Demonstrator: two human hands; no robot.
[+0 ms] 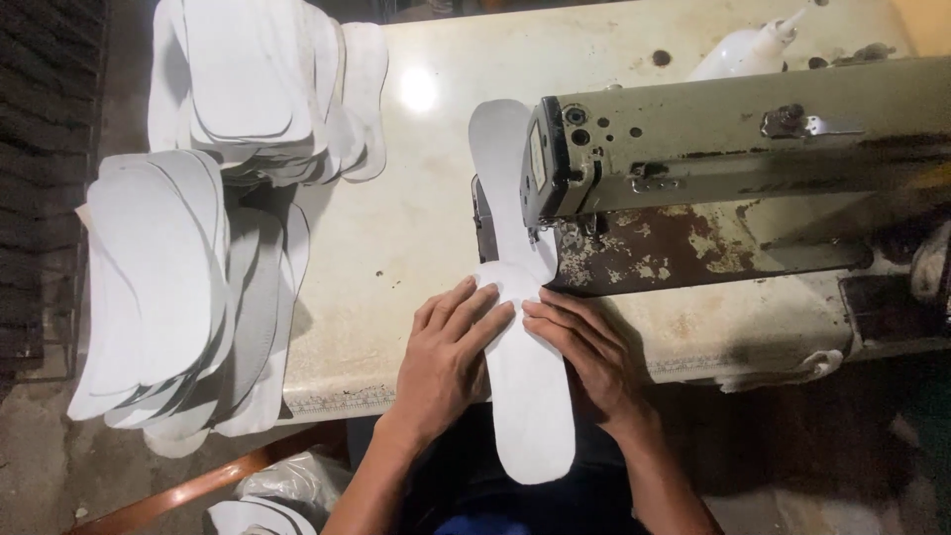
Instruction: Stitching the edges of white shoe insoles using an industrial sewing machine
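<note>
— Two hands on one piece, then?
— Yes. Left hand (451,352) and right hand (584,352) both lie flat, fingers stretched out, pressing on a long white insole-shaped piece (525,396). Neither hand is closed around anything; the palms just pin the piece to the table (396,228).
— Where does the piece sit?
— It runs from the person's lap, over the near table edge, between the two hands, and on under the head of the sewing machine (693,139). Its far rounded end shows beyond the machine head, on the left side of it. The fingertips of both hands meet close in front of the needle area, near the rusty plate (674,248).
— Any room to move?
— Bare table lies to the left of the left hand and beyond it. To the right, the machine body blocks the way. The near edge of the table is just under the wrists.
— Anything stacked or stored?
— Two heaps of the same white cut pieces: one pile (263,84) at the far left corner of the table, a bigger pile (178,287) hanging off the left edge. A plastic bag (287,481) on the floor below seems to hold more. A white squeeze bottle (748,50) lies behind the machine.
</note>
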